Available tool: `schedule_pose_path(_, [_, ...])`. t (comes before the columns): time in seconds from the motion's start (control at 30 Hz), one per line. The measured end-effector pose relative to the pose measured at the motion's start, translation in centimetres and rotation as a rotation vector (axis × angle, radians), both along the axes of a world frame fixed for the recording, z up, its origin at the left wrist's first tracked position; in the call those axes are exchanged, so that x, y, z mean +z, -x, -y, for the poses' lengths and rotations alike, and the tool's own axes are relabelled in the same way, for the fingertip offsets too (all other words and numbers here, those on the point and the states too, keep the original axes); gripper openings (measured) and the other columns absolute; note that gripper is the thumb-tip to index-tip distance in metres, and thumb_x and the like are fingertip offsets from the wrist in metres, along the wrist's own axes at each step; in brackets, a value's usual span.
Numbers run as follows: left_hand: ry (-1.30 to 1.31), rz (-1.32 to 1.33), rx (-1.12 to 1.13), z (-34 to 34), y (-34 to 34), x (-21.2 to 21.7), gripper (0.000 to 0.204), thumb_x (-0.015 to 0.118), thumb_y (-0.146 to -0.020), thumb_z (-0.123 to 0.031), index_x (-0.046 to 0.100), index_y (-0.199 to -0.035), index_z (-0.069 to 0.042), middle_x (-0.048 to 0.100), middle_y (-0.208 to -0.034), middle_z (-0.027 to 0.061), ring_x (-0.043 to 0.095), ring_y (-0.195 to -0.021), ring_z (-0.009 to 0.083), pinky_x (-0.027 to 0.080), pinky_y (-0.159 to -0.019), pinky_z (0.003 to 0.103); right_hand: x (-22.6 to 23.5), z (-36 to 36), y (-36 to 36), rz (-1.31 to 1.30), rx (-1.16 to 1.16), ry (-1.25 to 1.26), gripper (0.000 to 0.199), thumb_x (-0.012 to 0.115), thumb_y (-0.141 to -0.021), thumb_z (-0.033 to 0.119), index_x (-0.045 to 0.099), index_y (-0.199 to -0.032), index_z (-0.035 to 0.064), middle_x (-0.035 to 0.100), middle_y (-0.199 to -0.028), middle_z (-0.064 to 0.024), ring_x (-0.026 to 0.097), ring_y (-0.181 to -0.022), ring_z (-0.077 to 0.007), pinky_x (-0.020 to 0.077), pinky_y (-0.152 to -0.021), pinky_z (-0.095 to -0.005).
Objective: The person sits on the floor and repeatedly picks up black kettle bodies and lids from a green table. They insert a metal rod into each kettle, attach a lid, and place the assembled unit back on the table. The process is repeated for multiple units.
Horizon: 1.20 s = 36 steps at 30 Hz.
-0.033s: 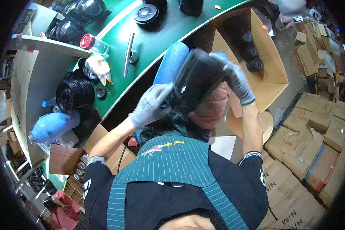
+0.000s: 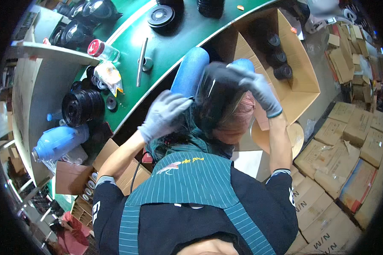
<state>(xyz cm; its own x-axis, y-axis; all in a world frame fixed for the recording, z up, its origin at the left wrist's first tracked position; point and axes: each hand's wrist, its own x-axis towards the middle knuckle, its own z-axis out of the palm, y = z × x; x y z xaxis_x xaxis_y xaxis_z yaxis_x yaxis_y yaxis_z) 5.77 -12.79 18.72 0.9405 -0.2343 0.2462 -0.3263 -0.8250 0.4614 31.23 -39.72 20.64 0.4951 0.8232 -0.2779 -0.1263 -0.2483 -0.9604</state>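
1. The right hand (image 2: 259,89), in a grey glove, wraps over the top of a dark rounded housing (image 2: 219,95) and clamps it; the housing sits tilted in front of the person's chest, probably so its inside faces them.
2. The left hand (image 2: 166,114), also gloved, lies spread against the housing's left side, steadying it; I cannot tell whether it grips.
3. Just beyond the hands, a blue foam roll (image 2: 190,70) leans at the edge of the green conveyor belt (image 2: 187,29).
4. Beyond the right hand, an open brown carton (image 2: 302,72) holds black cylindrical parts (image 2: 278,57), within easy reach.
5. To the right of the right hand, sealed brown cartons (image 2: 349,148) lie stacked on the floor.
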Motion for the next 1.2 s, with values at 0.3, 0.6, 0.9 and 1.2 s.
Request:
schedule_pose_path(0.3, [0.005,-0.079,0.898,-13.8,-5.1,-12.6,0.058,0.073,-0.1,-0.022,0.057,-0.155,-0.01,0.075,-0.125,0.0191,0.076,-0.103,0.0352,0.059,-0.085,0.044,-5.3,-3.3,8.1,0.533,0.015,0.044,0.106,0.088,-0.086,0.041,0.032,-0.169,0.0043,0.048,-0.163,-0.0254,0.047,-0.152,-0.0392,0.035,-0.127,-0.0452])
schedule_pose_path(0.6, [0.474,-0.642,0.061,-2.0,-9.4,6.5,0.06,0.082,-0.091,-0.003,0.065,-0.149,-0.005,0.081,-0.12,0.0096,0.07,-0.103,0.0109,0.059,-0.096,0.034,-6.2,-2.4,10.0,-0.278,-0.465,-0.359,0.088,0.04,-0.116,0.056,0.011,-0.172,-0.0053,0.049,-0.162,-0.0235,0.057,-0.141,-0.0253,0.0412,-0.123,-0.0385])
schedule_pose_path(0.9, [-0.209,-0.443,0.303,6.4,-6.3,9.5,0.091,0.074,-0.095,-0.049,0.041,-0.161,0.005,0.061,-0.14,0.0305,0.061,-0.131,0.0446,0.048,-0.107,0.057,-7.6,-11.0,1.6,-0.329,0.013,-0.49,0.052,0.05,-0.114,0.024,0.048,-0.161,0.0026,0.072,-0.092,-0.0028,0.072,-0.09,-0.0148,0.0611,-0.094,-0.0318])
schedule_pose_path(1.2, [0.106,0.007,0.33,7.8,-5.1,7.0,0.087,0.061,-0.104,-0.051,0.034,-0.165,0.005,0.038,-0.167,0.0294,0.03,-0.159,0.0495,0.017,-0.129,0.065,-9.5,-8.9,3.5,-0.092,-0.049,-0.643,0.043,0.055,-0.111,0.01,0.056,-0.152,-0.0028,0.06,-0.081,-0.0027,0.067,-0.088,-0.0112,0.061,-0.1,-0.0377])
